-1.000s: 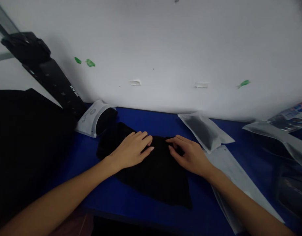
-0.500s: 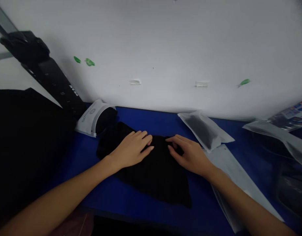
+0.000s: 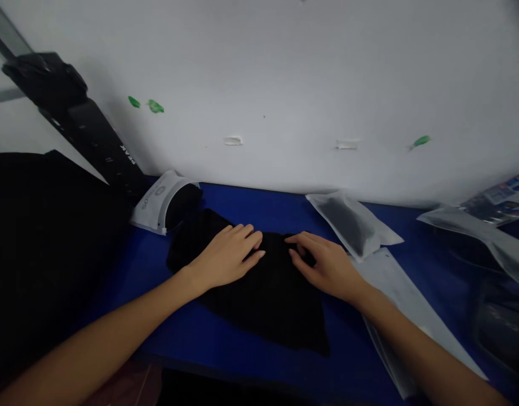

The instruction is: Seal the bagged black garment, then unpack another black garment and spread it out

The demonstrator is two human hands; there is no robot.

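A black cloth item (image 3: 271, 304) lies on the blue tabletop (image 3: 208, 332), its lower right corner drawn to a point. My left hand (image 3: 229, 254) rests palm down on its left part, fingers slightly bent and thumb apart. At the upper right edge of the cloth is my right hand (image 3: 322, 262), with its index finger and thumb touching the fabric and a gap between them. Neither hand grips the cloth. What kind of garment it is cannot be made out, as it is dark and bunched at the left.
A white zip pouch (image 3: 151, 206) with black fabric showing at its mouth stands at back left. Behind my right hand lies a frosted bag (image 3: 352, 220), on flat plastic bags (image 3: 403, 287). More bags (image 3: 474, 225) lie far right. A black strut (image 3: 98, 141) leans against the white wall (image 3: 284, 84).
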